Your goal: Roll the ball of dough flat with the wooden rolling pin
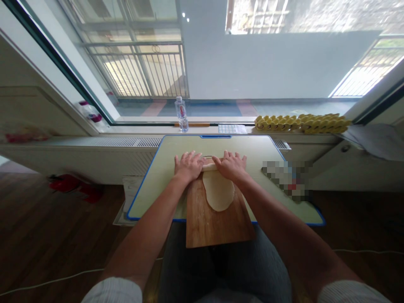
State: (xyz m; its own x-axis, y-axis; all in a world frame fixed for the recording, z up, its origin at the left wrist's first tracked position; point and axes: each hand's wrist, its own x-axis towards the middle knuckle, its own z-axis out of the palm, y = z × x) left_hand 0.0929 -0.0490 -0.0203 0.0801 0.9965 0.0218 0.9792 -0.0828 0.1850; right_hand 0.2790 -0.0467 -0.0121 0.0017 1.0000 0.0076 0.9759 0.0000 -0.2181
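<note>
A flattened oval sheet of pale dough [219, 191] lies on a wooden cutting board [217, 229]. Across its far end runs a pale, rod-like piece, apparently a rolling pin [209, 167], whose ends are hidden under my hands. My left hand [188, 165] presses palm-down on its left end, the fingers stretched forward and apart. On the other end rests my right hand [232, 164], also palm-down with spread fingers, its thumb pointing toward the left hand. Both forearms reach in from the near side, and the board's near edge juts over my lap.
Beneath the board is a pale table [151, 185] with blue edging. A blurred-out item [285, 181] lies at its right. On the windowsill stand a water bottle [181, 114], a card with a grid [232, 129] and yellow egg-carton-like trays [301, 123]. A red object [75, 187] sits on the floor, left.
</note>
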